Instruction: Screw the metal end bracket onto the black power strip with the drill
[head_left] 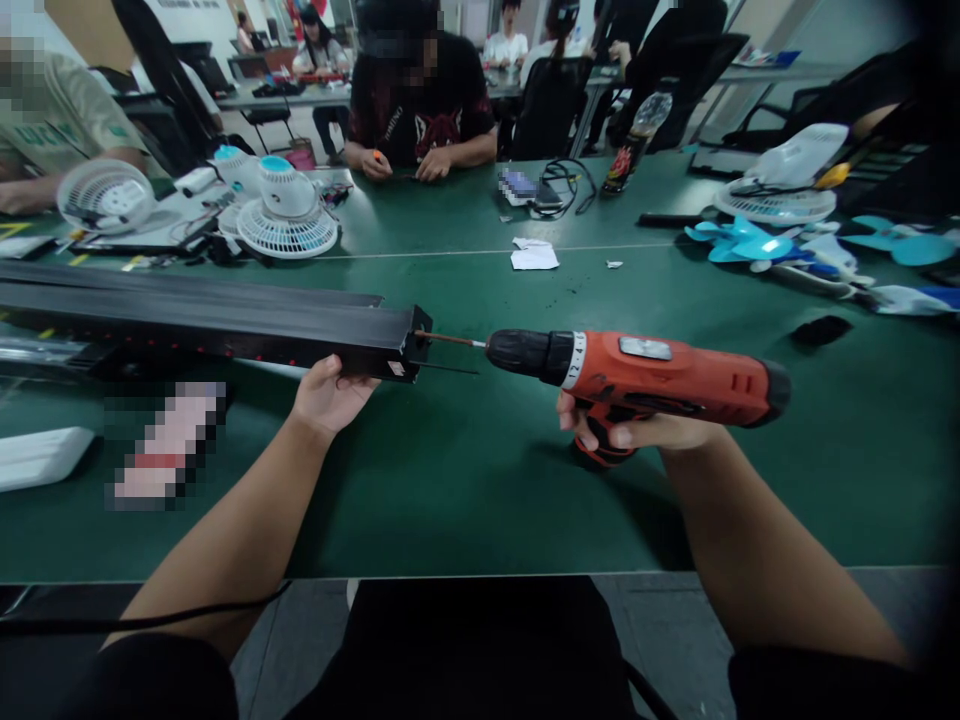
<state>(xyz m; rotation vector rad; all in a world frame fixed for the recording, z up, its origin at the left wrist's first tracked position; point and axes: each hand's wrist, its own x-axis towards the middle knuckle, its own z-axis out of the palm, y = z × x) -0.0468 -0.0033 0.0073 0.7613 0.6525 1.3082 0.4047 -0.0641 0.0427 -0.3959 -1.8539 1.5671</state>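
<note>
My left hand (334, 395) grips the near end of a long black rectangular bar (315, 330) from below, thumb on its side. The bar runs off to the left edge of the view. My right hand (637, 430) is wrapped round the grip of an orange and black cordless drill (667, 375), its chuck pointing left. A long thin bit (454, 340) reaches from the chuck to the open end of the bar. Whether its tip is inside or just in front of the end, I cannot tell. Below it a thin dark rod (450, 368) sticks out of the bar.
White fan parts (289, 215) lie at the back left, blue fan blades (742, 240) at the right. A bottle (637, 145), cables (570, 190) and white paper (534, 254) are on the green table (465, 500). A person (420, 100) sits opposite. A blurred-out item (169, 445) lies near my left forearm.
</note>
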